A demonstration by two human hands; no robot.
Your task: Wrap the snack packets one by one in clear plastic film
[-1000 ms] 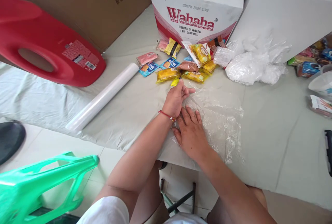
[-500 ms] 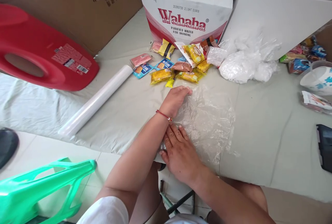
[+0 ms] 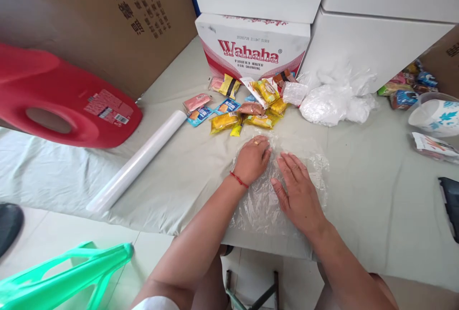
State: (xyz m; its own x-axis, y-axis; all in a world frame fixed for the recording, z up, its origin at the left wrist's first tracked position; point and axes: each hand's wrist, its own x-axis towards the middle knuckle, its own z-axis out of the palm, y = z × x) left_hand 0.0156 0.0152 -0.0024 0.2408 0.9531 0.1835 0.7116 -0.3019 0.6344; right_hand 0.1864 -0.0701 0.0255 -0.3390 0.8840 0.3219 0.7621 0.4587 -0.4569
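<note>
A crinkled sheet of clear plastic (image 3: pixel 258 209) lies spread on the cloth-covered table in front of me. My left hand (image 3: pixel 252 159), with a red string bracelet and a ring, rests palm down on its upper left part, fingers slightly bent and holding nothing. Flat on the right side of the plastic is my right hand (image 3: pixel 299 193), its fingers stretched out and thumb apart. Just beyond my hands sits a pile of small wrapped snacks (image 3: pixel 260 121) in yellow, pink, brown and blue packets.
To the left lie a white plastic roll (image 3: pixel 139 159) and a red jug (image 3: pixel 71 99). A Wahaba-style printed carton reading Wahaha (image 3: pixel 251 51) stands behind the snacks, beside bunched clear plastic bags (image 3: pixel 333 99). A bowl (image 3: pixel 435 116) and a phone-like black object (image 3: pixel 450 207) are at right.
My right hand has moved up and right across the plastic, away from my left wrist. My left hand has turned palm down. The view has tilted upward slightly.
</note>
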